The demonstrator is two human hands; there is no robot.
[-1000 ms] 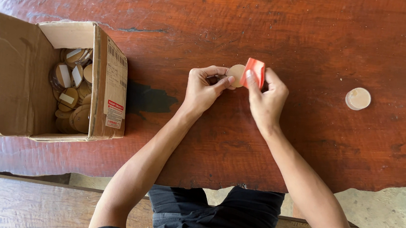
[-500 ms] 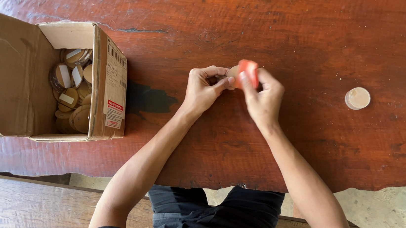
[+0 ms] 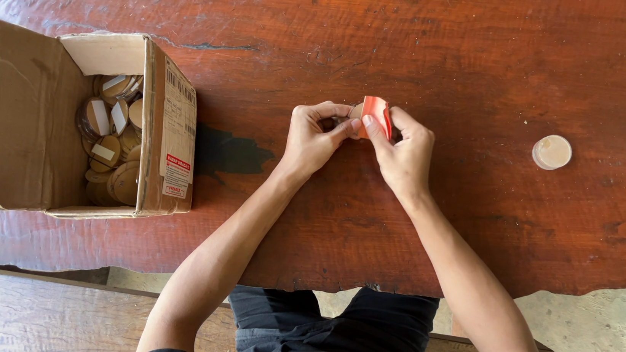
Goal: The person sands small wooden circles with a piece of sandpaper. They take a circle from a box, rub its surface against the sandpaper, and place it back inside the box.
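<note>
Hands met at the middle of the reddish wooden surface [image 3: 455,52]. The left hand [image 3: 313,138] pinched a small round tan disc [image 3: 355,112], mostly hidden behind its fingers [image 3: 340,129], while the right hand [image 3: 407,154] held an orange-red strip [image 3: 376,113] against that disc, its fingers closed narrowly on the strip's edge. Whether the strip was stuck down or half free could not be told. Well apart to the right, one pale round disc [image 3: 552,152] lay alone on the surface, by the look of it a finished piece. To the left stood an open cardboard box [image 3: 35,126] with many similar tan discs [image 3: 112,153] heaped inside, some bearing white strips. Judged from that, the work seemed near its beginning, with most of the pile left.
</note>
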